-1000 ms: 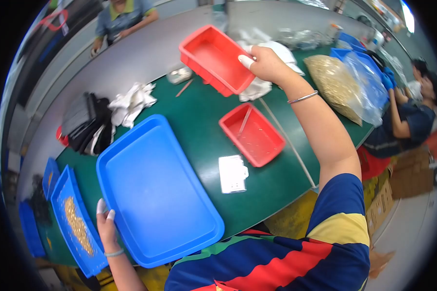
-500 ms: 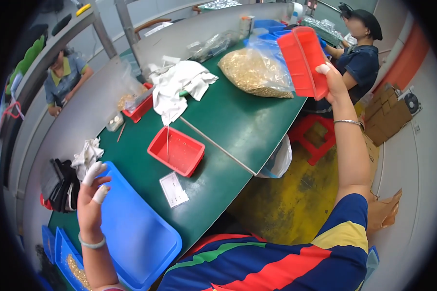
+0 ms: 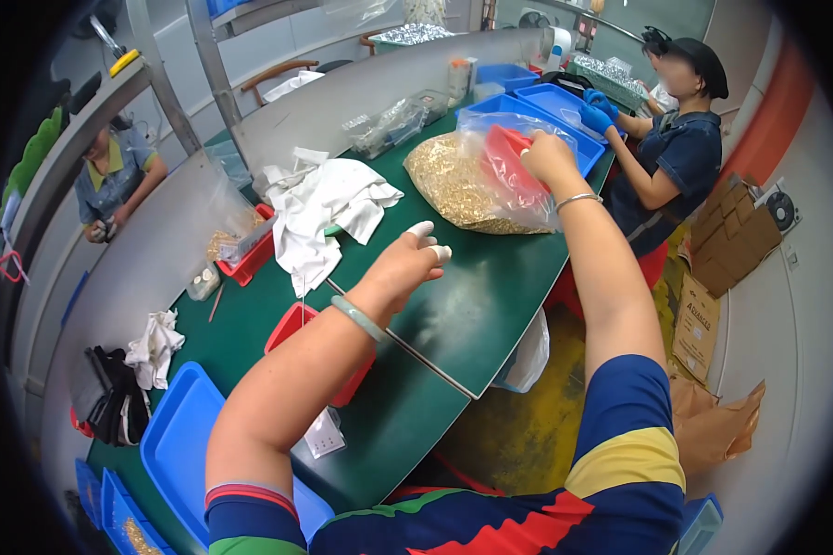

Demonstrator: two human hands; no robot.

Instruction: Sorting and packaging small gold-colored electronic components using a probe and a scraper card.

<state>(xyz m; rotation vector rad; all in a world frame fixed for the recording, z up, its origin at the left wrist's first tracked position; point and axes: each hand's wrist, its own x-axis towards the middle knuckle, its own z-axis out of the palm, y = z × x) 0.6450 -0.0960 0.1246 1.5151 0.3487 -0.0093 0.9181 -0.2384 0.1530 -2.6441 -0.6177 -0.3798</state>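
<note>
My right hand (image 3: 550, 159) grips a red plastic tray (image 3: 502, 153) by its near end. Most of that tray is down inside the mouth of a clear plastic bag, seen through the film. The bag (image 3: 444, 176) lies on the green table, full of small gold-coloured pieces. My left hand (image 3: 405, 268), with white covers on its fingertips, is over the table just short of the bag. Its fingers are apart and hold nothing. Below my left forearm a second red tray (image 3: 290, 326) is partly hidden, as is a white card (image 3: 324, 433).
White cloths (image 3: 329, 203) lie left of the bag. A large blue tray (image 3: 180, 416) is at near left. Blue bins (image 3: 509, 76) stand at the far end, where a co-worker in blue gloves (image 3: 597, 111) sits. Another person (image 3: 120, 176) is behind the partition.
My right hand has lowered the red tray from the air into the bag's mouth. My left hand has swung from the blue tray across the table toward the bag.
</note>
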